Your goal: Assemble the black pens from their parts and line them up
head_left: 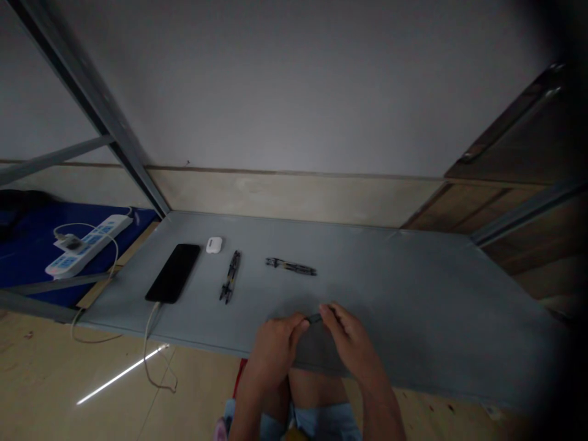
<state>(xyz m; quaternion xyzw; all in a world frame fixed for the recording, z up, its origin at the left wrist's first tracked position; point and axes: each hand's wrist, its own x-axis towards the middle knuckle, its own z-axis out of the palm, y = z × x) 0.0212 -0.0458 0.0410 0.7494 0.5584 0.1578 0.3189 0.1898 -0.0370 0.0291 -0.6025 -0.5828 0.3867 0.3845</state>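
Blue covering lies farthest to the left of the hands, past the table's end, and on it rests a white power strip with a white plug in it. A grey metal post slants up on that same side, well beyond the hands' reach. Nearer, yet still well to the left of the hands, a black phone lies flat on the grey table, a white cable running from its near end over the edge. Just right of the phone, ahead and to the left of the hands, sits a small white case. Next comes a slim dark bundle that points roughly away from the person; a second dark bundle lies crosswise, almost straight ahead of the hands.

The left hand pinches one end of a small dark piece over the table's near side; the right hand closes narrowly around its other end, and the fingers hide much of it. Well to the right of the hands, beyond the table, stand brown wooden boards.
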